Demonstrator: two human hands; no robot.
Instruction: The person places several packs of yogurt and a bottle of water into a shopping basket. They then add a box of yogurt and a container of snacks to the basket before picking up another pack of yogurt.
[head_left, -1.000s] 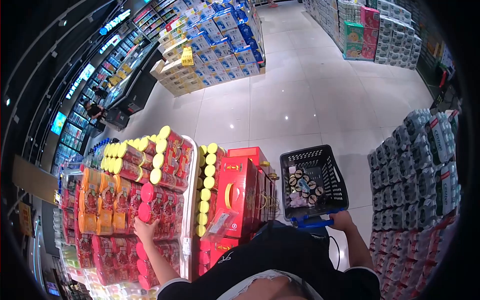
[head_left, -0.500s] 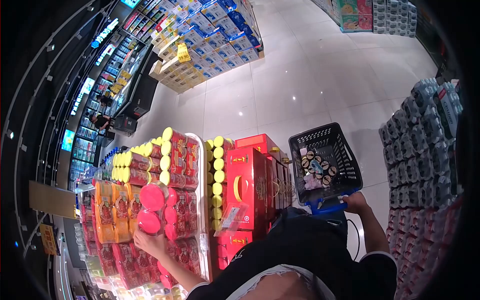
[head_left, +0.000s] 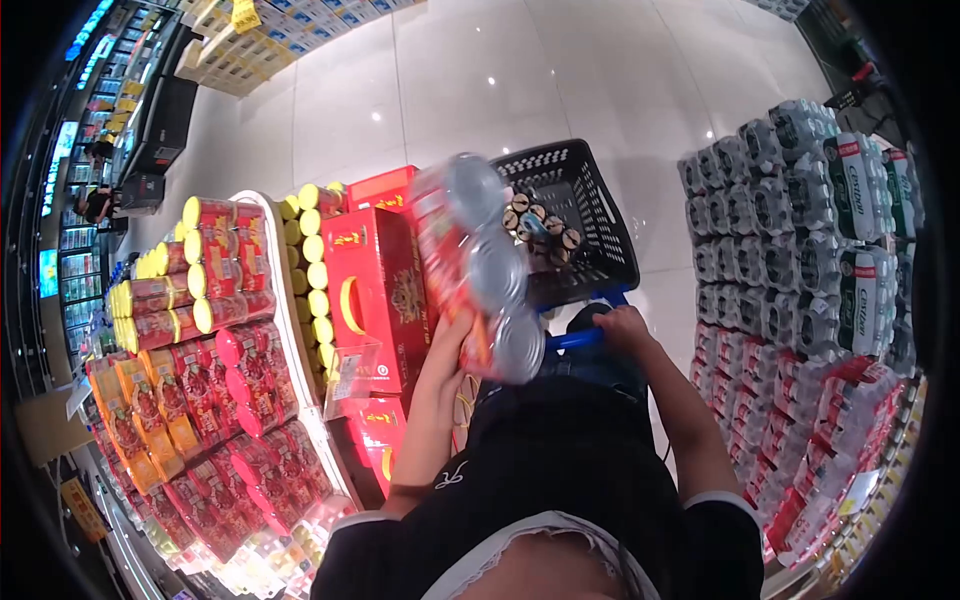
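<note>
My left hand [head_left: 455,345] grips a pack of red cans [head_left: 495,275], their silvery round ends facing up, blurred by motion. The pack hangs over the near left edge of a black basket [head_left: 608,225], hiding part of it. My right hand [head_left: 622,328] is closed around the blue handle [head_left: 575,340] of the cart that bears the basket. Inside the basket lie several dark-topped containers [head_left: 538,228] and a light blue item among them.
On the left stand stacked red jars [head_left: 262,380], yellow-lidded cans [head_left: 205,260] and red gift boxes [head_left: 370,300]. Wrapped bottle packs [head_left: 775,250] rise at the right. Stacked cartons [head_left: 290,25] stand at the far left, and a person [head_left: 97,205] is beyond the counter.
My left hand has moved from the red-lidded jars on the display to the basket's side, now carrying the can pack. The view has shifted; my right hand still holds the handle.
</note>
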